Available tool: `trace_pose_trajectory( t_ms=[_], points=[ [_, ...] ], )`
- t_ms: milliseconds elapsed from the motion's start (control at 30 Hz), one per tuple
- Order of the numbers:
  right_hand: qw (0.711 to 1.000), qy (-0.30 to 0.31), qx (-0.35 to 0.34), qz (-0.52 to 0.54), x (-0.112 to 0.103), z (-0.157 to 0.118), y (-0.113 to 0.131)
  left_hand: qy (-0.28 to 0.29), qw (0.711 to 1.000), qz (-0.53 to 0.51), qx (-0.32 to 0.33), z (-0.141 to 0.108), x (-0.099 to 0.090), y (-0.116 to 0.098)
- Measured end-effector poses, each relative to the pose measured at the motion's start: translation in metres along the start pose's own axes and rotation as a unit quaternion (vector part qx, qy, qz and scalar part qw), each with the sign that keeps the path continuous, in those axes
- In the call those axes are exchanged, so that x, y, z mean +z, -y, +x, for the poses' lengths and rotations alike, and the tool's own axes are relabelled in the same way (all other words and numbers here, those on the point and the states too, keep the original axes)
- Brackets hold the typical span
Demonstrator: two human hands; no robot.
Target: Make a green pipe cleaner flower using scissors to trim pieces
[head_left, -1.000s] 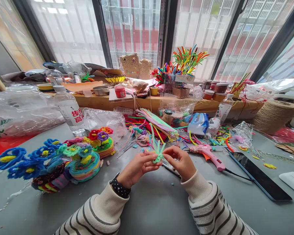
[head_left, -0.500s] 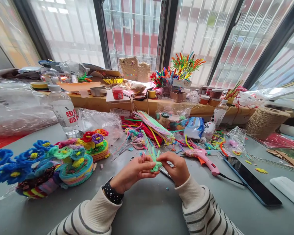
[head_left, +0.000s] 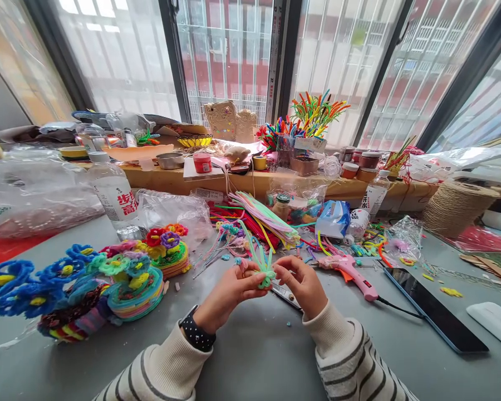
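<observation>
A light green pipe-cleaner flower [head_left: 265,275] with looped petals and long loose stems standing up is pinched in my left hand [head_left: 230,292], between thumb and fingers. My right hand [head_left: 303,283] closes its thumb and forefinger on the flower's right edge. Both hands are just above the grey table. Partly hidden under them lies a flat metal tool [head_left: 287,295], its kind unclear. Right of my right hand rests a pink hot glue gun [head_left: 350,273].
Finished pipe-cleaner flower pots [head_left: 136,289] stand at the left, near a water bottle [head_left: 113,192]. A bundle of pastel pipe cleaners [head_left: 267,217] lies ahead among scraps. A phone [head_left: 436,312] and a twine spool [head_left: 459,209] are at the right.
My right fingers have shifted slightly down and right along the flower's edge, and more of the metal tool shows. The whole view has moved a little.
</observation>
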State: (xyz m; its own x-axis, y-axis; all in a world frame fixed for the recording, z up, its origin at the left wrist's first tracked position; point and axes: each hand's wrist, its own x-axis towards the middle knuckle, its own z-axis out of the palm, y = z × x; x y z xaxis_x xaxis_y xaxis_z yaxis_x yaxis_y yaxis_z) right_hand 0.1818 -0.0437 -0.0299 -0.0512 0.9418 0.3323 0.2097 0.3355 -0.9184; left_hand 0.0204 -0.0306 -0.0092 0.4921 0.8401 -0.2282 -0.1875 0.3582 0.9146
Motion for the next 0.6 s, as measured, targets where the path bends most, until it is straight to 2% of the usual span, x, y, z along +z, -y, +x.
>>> trace_pose_trajectory(
  t_ms=[133,333,600],
  points=[
    [0.996,0.046,0.061,0.035,0.0017,0.0026,-0.0023,0.006,1.000,0.021,-0.001,-0.0004,0.0003,0.0003],
    [0.974,0.093,0.164,0.123,0.0024,0.0033,0.0022,0.003,0.999,0.036,0.002,0.0003,0.0003,0.0012],
    [0.974,0.107,0.165,0.114,0.0000,0.0033,-0.0023,-0.007,0.999,0.030,-0.013,0.0004,0.0008,0.0019]
  ],
)
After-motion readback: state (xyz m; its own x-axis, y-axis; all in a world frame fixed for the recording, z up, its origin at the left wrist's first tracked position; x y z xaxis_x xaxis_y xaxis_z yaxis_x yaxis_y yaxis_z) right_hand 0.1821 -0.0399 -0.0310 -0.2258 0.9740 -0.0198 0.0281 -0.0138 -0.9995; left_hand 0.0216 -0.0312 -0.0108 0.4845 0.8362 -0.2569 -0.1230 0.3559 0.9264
